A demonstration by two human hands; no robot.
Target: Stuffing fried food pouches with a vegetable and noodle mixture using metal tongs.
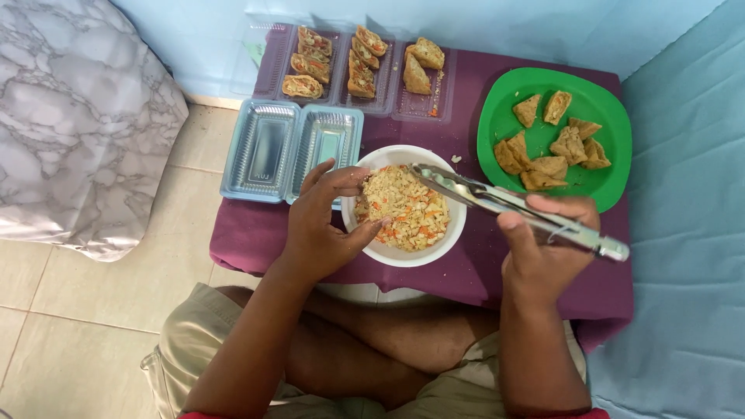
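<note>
Purple-clothed table: left hand grips white filling bowl rim; right hand clenches metal tongs over it.

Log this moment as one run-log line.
left hand: steadies white bowl of filling | right hand: holds metal tongs over bowl | green plate: tofu puffs

Bowl centre; plate right; trays left; filled container behind.
</note>
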